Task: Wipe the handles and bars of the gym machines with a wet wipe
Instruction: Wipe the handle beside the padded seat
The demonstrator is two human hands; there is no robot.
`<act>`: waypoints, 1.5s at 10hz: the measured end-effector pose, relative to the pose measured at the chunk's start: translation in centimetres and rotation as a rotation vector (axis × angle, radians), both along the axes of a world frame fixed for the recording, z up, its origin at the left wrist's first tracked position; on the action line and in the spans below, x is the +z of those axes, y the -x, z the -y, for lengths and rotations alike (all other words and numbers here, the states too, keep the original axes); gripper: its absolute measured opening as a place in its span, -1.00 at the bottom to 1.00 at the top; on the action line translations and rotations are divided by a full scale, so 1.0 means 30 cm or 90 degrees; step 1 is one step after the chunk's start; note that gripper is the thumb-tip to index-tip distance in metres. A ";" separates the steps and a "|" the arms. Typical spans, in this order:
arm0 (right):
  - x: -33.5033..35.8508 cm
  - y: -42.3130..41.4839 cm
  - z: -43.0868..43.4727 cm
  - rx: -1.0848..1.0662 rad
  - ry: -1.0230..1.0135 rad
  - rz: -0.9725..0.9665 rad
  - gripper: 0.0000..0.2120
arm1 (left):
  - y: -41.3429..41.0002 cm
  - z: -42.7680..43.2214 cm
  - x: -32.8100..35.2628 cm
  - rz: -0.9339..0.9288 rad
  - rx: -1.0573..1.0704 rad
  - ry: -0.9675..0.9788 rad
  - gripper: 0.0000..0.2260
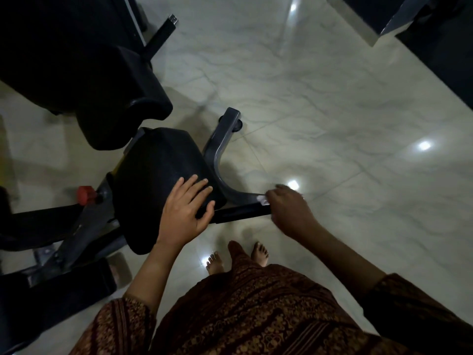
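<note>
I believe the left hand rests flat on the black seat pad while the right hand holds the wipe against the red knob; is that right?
Not quite: in the head view the right hand holds the wipe against the end of the black bar, not the red knob. The left hand does rest flat on the black seat pad.

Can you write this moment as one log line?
left hand: flat on seat pad | right hand: holds wet wipe at end of black bar
</note>
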State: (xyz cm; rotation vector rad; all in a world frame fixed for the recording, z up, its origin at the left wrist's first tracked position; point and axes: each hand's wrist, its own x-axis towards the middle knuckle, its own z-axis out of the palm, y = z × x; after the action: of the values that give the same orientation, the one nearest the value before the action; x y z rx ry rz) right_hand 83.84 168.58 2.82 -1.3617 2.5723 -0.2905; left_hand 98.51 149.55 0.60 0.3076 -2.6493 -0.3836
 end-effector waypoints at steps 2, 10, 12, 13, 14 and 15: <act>-0.110 -0.110 0.100 0.194 0.033 0.060 -0.57 | 0.000 0.000 0.003 0.003 -0.004 0.010 -0.70; -0.102 -0.058 -0.238 -0.121 0.165 0.061 -0.43 | 0.004 0.001 -0.002 -0.016 -0.008 0.020 -0.71; -0.049 -0.043 -0.269 -0.382 0.325 0.070 -0.71 | 0.004 0.001 -0.001 -0.012 -0.009 0.019 -0.71; -0.055 0.021 -0.195 -0.536 0.260 0.278 -0.75 | 0.003 0.002 -0.004 -0.008 -0.013 0.022 -0.71; -0.057 0.012 -0.184 -0.505 0.196 0.257 -0.78 | -0.001 0.004 -0.003 -0.005 -0.013 0.019 -0.71; -0.001 -0.039 -0.225 -0.471 0.221 0.161 -0.85 | 0.000 0.000 -0.004 0.000 -0.011 0.021 -0.71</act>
State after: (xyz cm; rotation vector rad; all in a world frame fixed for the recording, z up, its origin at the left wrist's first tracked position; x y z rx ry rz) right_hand 85.01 175.32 2.79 -0.3371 2.7662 -0.9869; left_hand 98.52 149.56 0.49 0.2751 -2.6570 -0.3458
